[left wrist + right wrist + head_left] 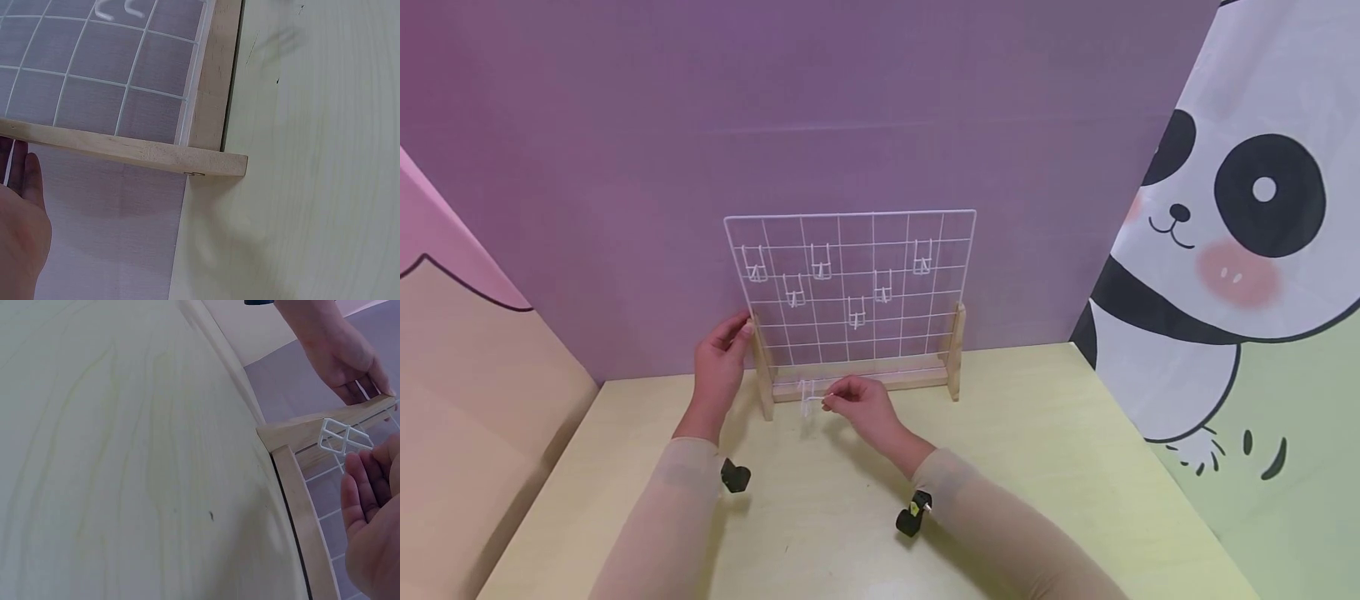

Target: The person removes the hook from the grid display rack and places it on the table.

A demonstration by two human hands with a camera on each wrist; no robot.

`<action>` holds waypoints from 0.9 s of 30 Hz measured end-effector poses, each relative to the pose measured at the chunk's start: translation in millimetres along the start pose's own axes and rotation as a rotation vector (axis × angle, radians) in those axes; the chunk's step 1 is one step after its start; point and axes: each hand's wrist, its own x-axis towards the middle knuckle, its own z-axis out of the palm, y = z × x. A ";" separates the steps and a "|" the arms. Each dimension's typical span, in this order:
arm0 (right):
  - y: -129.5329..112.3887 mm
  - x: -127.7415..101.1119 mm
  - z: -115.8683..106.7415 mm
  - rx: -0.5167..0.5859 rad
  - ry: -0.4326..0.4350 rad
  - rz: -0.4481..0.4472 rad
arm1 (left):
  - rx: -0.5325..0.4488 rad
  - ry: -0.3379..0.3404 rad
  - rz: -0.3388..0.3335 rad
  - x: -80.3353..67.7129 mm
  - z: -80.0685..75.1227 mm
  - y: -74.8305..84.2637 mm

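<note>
A white wire grid (850, 214) stands upright in a wooden frame at the back of the table. Several white wire hooks (822, 272) hang on its upper and middle rows. My left hand (718, 367) grips the upper end of the left wooden post (763, 371), thumb in front; the left wrist view catches its fingers against that post. Low in front of the grid, toward the left post, my right hand (865, 411) pinches another white wire hook (345, 439) by its prong. The hook's rectangular back points away from the fingertips, toward the left.
The pale wooden table (820, 533) stretches in front of the stand. Behind rises a purple wall (850, 108), and a panel with a panda drawing (1210, 300) stands on the right. Each wrist wears a small black device (736, 477).
</note>
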 end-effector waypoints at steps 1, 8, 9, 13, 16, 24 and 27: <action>1.1 0.3 1.2 0.008 -0.003 0.006 | 0.001 -0.001 -0.001 0.0 0.1 0.1; 8.3 2.8 11.1 0.009 0.012 0.062 | -0.006 0.003 0.015 0.9 0.9 -1.5; 9.7 3.6 12.7 0.009 0.013 0.073 | -0.007 0.004 0.017 1.1 1.0 -1.8; 15.2 6.6 19.2 0.020 0.021 0.111 | -0.003 0.001 0.015 0.5 0.9 -0.8; 18.2 8.2 23.6 0.036 0.018 0.136 | -0.004 -0.001 0.017 0.3 1.2 -0.3; 25.0 12.6 31.2 0.053 0.004 0.158 | -0.005 0.000 0.017 0.5 0.9 -0.6; 25.9 14.4 32.2 0.030 -0.006 0.163 | -0.005 0.000 0.016 0.2 0.6 -0.1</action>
